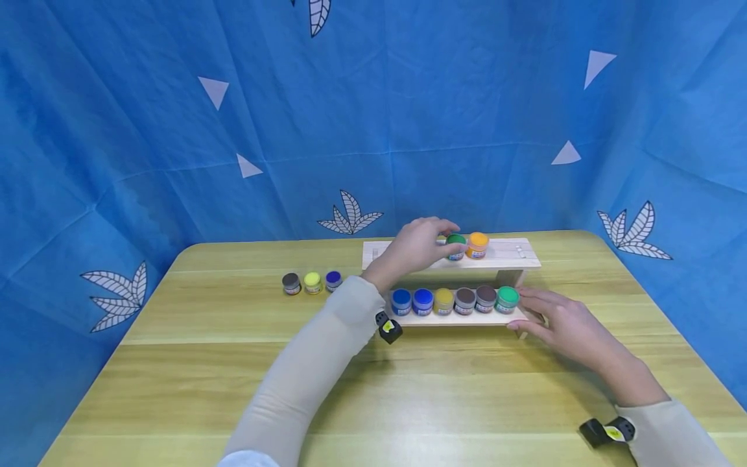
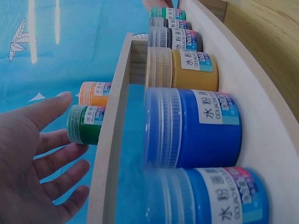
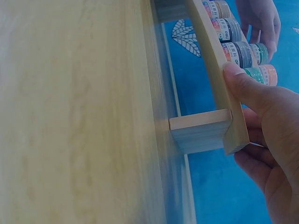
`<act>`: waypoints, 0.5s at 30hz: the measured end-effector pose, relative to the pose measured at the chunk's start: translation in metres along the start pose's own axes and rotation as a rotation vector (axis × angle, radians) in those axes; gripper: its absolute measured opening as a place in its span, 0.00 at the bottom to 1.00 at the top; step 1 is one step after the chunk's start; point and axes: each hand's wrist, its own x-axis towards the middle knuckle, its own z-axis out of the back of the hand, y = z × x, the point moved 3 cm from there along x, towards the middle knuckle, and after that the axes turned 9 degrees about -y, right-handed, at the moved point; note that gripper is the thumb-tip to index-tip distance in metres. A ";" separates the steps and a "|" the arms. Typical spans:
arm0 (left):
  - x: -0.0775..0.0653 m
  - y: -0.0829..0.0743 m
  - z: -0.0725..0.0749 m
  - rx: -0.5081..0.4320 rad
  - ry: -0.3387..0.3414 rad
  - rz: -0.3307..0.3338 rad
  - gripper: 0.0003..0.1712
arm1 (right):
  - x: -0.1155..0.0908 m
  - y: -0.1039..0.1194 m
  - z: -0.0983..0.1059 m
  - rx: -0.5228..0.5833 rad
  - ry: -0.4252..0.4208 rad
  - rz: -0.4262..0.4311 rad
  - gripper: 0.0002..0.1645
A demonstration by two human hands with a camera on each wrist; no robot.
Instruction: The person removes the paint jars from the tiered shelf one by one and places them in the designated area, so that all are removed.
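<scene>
A two-tier wooden rack (image 1: 403,319) stands on the table with jars of gouache paint on both boards. On the upper board a dark green paint jar (image 2: 88,125) sits beside an orange paint jar (image 1: 477,245). My left hand (image 1: 417,245) is at the dark green jar, its fingers spread loosely by the lid and its thumb apart from it. At the lower board's right end, my right hand (image 1: 560,324) grips the rack, thumb (image 3: 243,80) on the front edge and fingers behind. A light green paint jar (image 1: 507,298) stands next to that hand.
Along the lower board, left of the light green jar, stand two brown jars (image 1: 465,300), a yellow ochre jar (image 1: 443,301) and two blue jars (image 1: 423,301). On the table, left of the rack, are a dark jar (image 1: 291,283), a yellow jar (image 1: 312,282) and a violet-blue jar (image 1: 333,280).
</scene>
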 end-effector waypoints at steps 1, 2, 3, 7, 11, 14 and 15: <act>0.000 0.000 0.000 -0.001 0.003 0.003 0.32 | 0.000 0.000 0.000 0.000 0.001 0.002 0.33; 0.001 0.000 -0.001 0.000 0.002 0.002 0.32 | 0.000 0.000 0.000 0.001 0.001 0.003 0.34; 0.001 -0.001 -0.001 0.003 0.004 0.003 0.31 | 0.000 0.000 0.000 0.001 0.002 0.004 0.34; 0.002 -0.002 -0.002 0.021 0.011 0.012 0.31 | 0.000 0.000 0.001 0.003 -0.005 0.009 0.33; 0.003 -0.003 -0.003 0.027 0.013 0.026 0.30 | 0.000 0.000 0.001 -0.001 -0.014 0.016 0.31; 0.003 -0.002 -0.004 0.019 0.014 0.034 0.29 | 0.000 0.000 0.001 -0.002 -0.017 0.020 0.31; 0.003 -0.002 -0.004 0.017 0.014 0.034 0.29 | 0.000 0.000 0.001 -0.002 -0.017 0.020 0.31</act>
